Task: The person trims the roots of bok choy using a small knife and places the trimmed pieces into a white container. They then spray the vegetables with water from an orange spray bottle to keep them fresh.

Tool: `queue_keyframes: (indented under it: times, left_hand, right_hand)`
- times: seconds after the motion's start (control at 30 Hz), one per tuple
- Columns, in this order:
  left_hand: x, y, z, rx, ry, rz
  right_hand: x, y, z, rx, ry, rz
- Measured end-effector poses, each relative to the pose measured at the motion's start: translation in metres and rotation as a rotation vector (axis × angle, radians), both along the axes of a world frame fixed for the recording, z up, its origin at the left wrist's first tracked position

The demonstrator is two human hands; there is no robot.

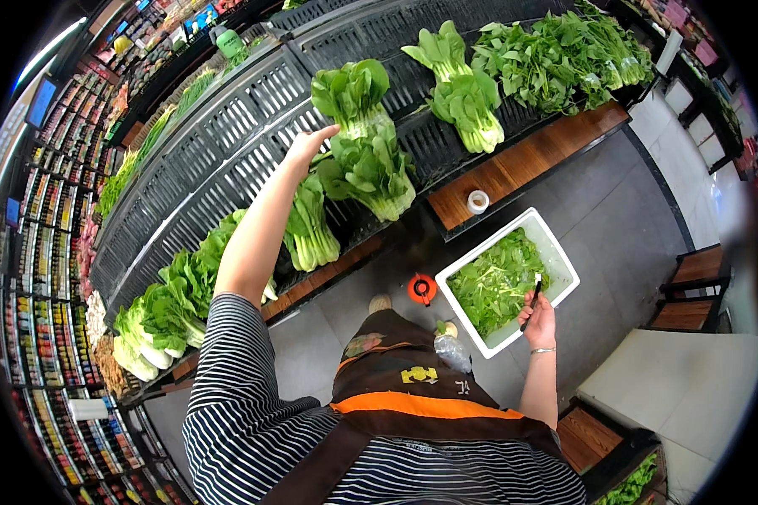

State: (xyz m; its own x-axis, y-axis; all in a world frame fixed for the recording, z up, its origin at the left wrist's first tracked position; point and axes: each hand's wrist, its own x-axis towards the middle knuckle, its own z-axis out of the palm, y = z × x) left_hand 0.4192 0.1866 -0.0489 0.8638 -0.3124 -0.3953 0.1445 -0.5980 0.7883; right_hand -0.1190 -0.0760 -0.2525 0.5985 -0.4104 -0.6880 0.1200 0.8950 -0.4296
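as left hand point(312, 141) touches greens point(354, 93), right hand point(541, 322) clasping tool point(536, 292)

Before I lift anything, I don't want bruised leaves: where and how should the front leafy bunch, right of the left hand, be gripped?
Likely by the pale stalks, coming from the front of the black rack. The front bunch lies with its stalks toward that side and its leaves spread away, so the stalk end looks firmer and easier to close around.

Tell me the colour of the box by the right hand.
The box is white, seen in the head view.
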Motion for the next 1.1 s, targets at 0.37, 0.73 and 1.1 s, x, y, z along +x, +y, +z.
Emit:
queue_keyframes:
  times: [0.37,0.73,1.1]
  left_hand:
    - [0.062,-0.084,-0.065,0.052,-0.157,-0.050]
    - [0.102,-0.086,-0.083,-0.347,-0.305,0.079]
    - [0.123,-0.102,-0.098,-0.301,-0.320,-0.093]
  right_hand:
    - [0.261,0.018,0.148,-0.636,-0.060,0.435]
    - [0.593,-0.024,0.100,-1.563,0.885,0.659]
    - [0.625,-0.036,0.052,-1.509,1.135,0.602]
